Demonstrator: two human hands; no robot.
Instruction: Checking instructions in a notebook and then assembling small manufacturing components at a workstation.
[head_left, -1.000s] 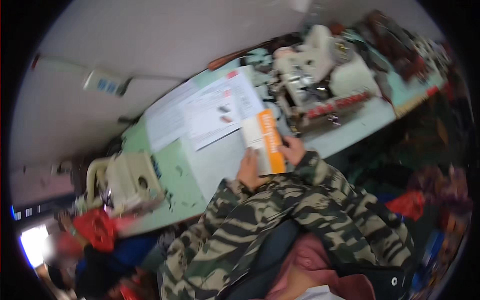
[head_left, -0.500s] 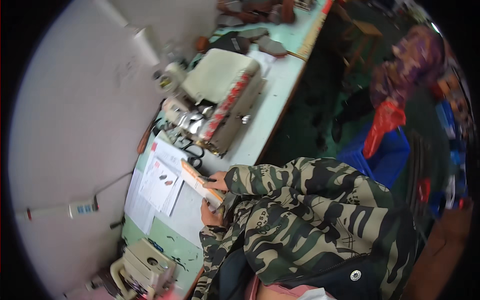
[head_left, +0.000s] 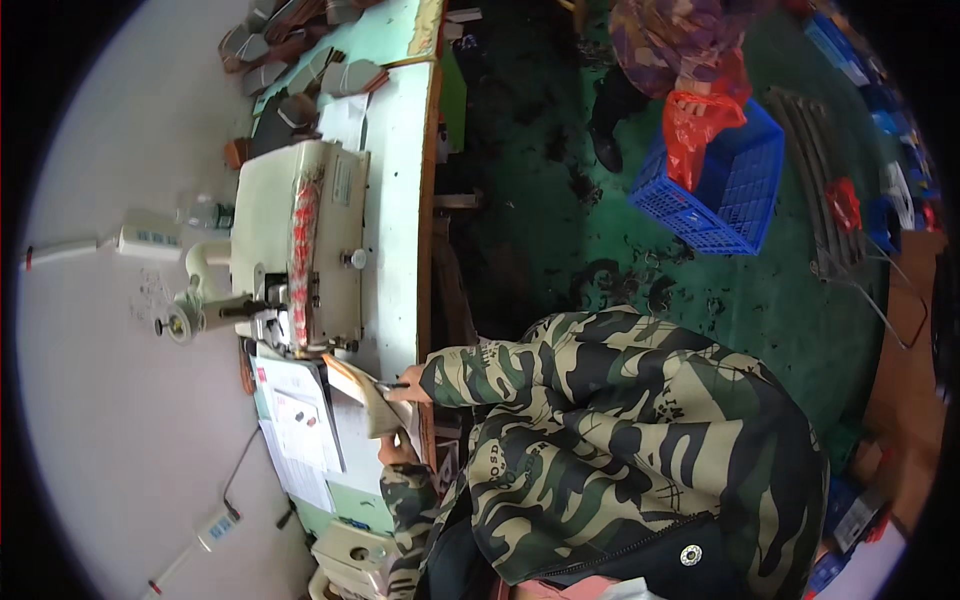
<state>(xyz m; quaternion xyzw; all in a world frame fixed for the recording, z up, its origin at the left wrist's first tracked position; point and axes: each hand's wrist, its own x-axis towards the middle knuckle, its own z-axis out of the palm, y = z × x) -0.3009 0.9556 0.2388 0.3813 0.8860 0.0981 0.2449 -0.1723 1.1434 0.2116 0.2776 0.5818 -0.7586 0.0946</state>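
A white booklet point(head_left: 372, 402) with an orange strip along its edge lies on the table, its pale sheets bent up and curling. My left hand point(head_left: 397, 449) is closed on the booklet's near lower edge, the fingers partly hidden by the sheets. Just above it in the picture, my right hand point(head_left: 408, 386) rests at the booklet's other side with a thin dark pen-like stick in its fingers. Beside the booklet are printed sheets point(head_left: 292, 385), one of them with small pictures of dark and brown pieces.
A cream sewing machine point(head_left: 275, 225) stands on the pale table point(head_left: 395, 200), with bundled grey and brown pieces point(head_left: 352, 78) beyond it. Another machine point(head_left: 350, 550) is at the bottom. Across the green floor, a person holds a red plastic bag point(head_left: 700, 125) over a blue crate point(head_left: 750, 190).
The view has turned, bringing the blue crate and more floor into sight. The booklet's sheets, flat before, are now bent up between my hands. The red bag now hangs into the crate.
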